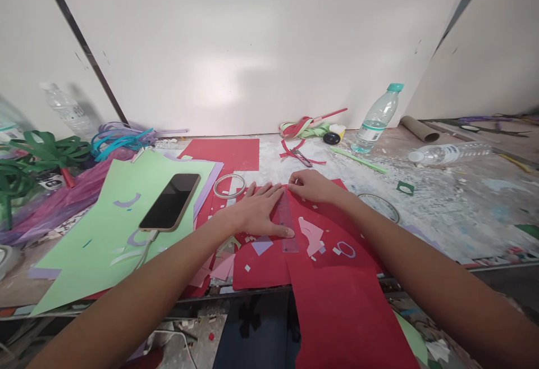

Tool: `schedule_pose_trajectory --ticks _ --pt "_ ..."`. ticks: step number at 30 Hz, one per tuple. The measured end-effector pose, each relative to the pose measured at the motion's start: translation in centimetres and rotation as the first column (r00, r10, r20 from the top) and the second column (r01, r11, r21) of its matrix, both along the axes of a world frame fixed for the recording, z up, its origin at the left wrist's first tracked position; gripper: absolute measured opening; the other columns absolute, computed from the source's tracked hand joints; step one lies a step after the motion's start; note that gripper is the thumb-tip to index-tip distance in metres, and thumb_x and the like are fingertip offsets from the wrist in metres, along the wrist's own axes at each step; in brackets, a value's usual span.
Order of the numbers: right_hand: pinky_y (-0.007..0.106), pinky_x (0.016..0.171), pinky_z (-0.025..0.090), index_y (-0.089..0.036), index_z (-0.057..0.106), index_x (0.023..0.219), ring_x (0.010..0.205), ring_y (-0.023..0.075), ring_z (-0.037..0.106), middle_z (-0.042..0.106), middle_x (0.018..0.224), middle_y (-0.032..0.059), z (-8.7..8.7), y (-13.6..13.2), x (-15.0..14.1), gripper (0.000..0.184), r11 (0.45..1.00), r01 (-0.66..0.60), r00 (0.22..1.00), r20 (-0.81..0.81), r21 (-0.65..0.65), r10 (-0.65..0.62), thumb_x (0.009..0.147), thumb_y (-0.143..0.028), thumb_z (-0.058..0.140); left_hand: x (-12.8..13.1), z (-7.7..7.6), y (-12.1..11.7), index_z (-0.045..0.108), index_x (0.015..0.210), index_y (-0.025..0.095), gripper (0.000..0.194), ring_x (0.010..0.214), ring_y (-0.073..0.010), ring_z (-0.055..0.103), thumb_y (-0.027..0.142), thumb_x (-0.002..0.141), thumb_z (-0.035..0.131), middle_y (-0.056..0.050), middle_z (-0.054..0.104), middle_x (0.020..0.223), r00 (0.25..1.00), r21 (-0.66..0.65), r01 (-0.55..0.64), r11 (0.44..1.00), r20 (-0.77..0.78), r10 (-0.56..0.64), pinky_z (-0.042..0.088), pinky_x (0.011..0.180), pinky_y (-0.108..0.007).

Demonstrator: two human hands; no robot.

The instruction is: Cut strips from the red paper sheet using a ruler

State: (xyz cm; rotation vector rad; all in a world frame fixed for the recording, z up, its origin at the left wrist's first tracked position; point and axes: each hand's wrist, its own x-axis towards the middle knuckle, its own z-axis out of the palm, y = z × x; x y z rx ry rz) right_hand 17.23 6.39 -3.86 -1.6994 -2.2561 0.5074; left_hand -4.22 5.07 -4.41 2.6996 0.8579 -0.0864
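Note:
My left hand (260,210) lies flat with its fingers spread on red paper (267,272). Its thumb and fingers press on a clear ruler (288,244), which runs nearly straight away from me. At the ruler's far end, my right hand (314,186) is closed, thumb and fingertips together against the paper. Whatever it pinches is hidden or too small to name. Pink scraps (310,235), a purple paper ring (346,249) and tiny white bits lie on the red paper. A large red sheet (345,313) hangs over the table edge towards my lap.
Green paper (95,234) on the left carries a phone (170,203) with a cable. Tape rolls (229,186) lie beside both arms. Scissors (301,158), an upright bottle (377,121) and a lying bottle (450,154) are farther back, before a white panel (252,43).

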Motion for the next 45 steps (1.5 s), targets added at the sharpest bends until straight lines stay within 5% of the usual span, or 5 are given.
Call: schedule_pose_trajectory --ticks 45 --pt "0.027 0.051 0.028 -0.02 0.052 0.076 0.055 0.0133 0.05 0.062 0.07 0.0022 -0.36 -0.49 -0.76 0.02 0.998 0.044 0.993 0.105 0.053 -0.049 0.086 -0.036 0.048 0.23 0.36 -0.24 -0.003 0.153 0.022 0.111 0.146 -0.0314 -0.001 0.087 0.072 0.034 -0.006 0.002 0.159 0.999 -0.008 -0.024 1.0 -0.036 0.024 0.002 0.116 -0.053"
